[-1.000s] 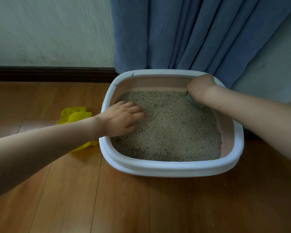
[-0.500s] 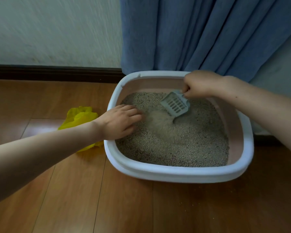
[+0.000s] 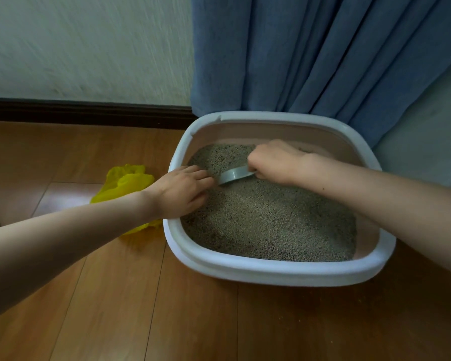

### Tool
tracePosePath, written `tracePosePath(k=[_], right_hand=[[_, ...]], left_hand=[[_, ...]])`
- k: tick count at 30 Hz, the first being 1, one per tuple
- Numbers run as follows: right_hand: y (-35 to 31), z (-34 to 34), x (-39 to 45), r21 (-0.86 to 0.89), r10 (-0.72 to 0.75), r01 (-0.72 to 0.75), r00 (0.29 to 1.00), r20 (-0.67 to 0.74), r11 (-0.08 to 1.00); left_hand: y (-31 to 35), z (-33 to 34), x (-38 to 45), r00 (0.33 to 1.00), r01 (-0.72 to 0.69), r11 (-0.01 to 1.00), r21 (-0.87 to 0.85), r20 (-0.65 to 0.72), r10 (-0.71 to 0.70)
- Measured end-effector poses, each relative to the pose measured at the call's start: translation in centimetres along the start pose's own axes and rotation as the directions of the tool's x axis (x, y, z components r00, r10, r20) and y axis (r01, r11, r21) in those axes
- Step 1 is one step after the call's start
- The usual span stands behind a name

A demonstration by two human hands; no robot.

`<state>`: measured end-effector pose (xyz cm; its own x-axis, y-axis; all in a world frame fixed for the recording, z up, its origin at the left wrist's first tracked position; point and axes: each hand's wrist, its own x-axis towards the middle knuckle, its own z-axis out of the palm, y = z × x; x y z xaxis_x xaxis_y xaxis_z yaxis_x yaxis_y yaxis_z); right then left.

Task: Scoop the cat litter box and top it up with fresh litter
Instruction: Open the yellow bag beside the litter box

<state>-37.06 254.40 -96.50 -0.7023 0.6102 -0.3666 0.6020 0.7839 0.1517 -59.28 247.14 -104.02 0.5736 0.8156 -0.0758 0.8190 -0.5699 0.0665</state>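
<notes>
A litter box (image 3: 279, 272) with a white rim and pink inner walls stands on the wooden floor, filled with grey-brown litter (image 3: 276, 220). My right hand (image 3: 274, 161) grips the handle of a grey scoop (image 3: 232, 175), whose head is dug into the litter at the far left of the box. My left hand (image 3: 182, 191) rests over the box's left rim, its fingers lying on the litter right beside the scoop's head. The scoop's handle is hidden inside my fist.
A crumpled yellow plastic bag (image 3: 126, 182) lies on the floor just left of the box, partly behind my left forearm. A blue curtain (image 3: 310, 53) hangs right behind the box. A dark baseboard (image 3: 84, 110) runs along the wall.
My right hand has swept the scoop leftward and down, from held above the litter at the far middle to dug in beside my left hand. My left hand stays on the rim.
</notes>
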Motion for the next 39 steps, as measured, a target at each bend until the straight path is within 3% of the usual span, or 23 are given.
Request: tracePosePath(k=[4, 7, 11, 18, 24, 29, 34, 39], right_hand=[[1.4, -1.3, -2.9, 0.007, -0.005, 0.006, 0.999, -0.04, 1.0], [2.0, 0.2, -4.8, -0.081, 0.069, -0.08, 0.989, -0.13, 0.993], [0.9, 3.8, -6.1, -0.1, 0.17, -0.174, 0.984, -0.047, 0.98], [3.1, 6.7, -9.1, -0.057, 0.305, -0.309, 0.949, -0.075, 0.949], [5.0, 8.2, -13.0, 0.098, 0.355, -0.351, 0.935, -0.019, 0.931], [6.0, 7.1, -15.9, 0.107, 0.302, -0.306, 0.952, 0.052, 0.946], [6.6, 6.8, -16.7, -0.072, 0.242, -0.236, 0.966, 0.091, 0.969], [7.0, 8.0, -15.9, -0.045, 0.189, -0.184, 0.97, 0.152, 0.982]], left_hand=[[-0.4, -0.2, -0.7, 0.999, -0.041, 0.999, -0.024, -0.024, 0.041], [-0.4, -0.1, -2.2, 0.991, -0.137, 0.988, -0.073, -0.017, 0.136], [-0.2, 0.2, -3.2, 0.986, -0.156, 0.987, -0.033, -0.059, 0.153], [-0.5, 1.1, -3.3, 0.975, -0.167, 0.984, -0.059, -0.158, 0.156], [-0.8, 1.3, -3.4, 0.951, -0.213, 0.975, -0.067, -0.242, 0.191], [-0.8, 1.5, -3.1, 0.943, -0.234, 0.97, -0.062, -0.256, 0.211], [-0.6, 1.3, -2.9, 0.937, -0.246, 0.969, -0.035, -0.264, 0.229], [-0.6, 1.2, -3.0, 0.946, -0.234, 0.972, -0.025, -0.237, 0.222]])
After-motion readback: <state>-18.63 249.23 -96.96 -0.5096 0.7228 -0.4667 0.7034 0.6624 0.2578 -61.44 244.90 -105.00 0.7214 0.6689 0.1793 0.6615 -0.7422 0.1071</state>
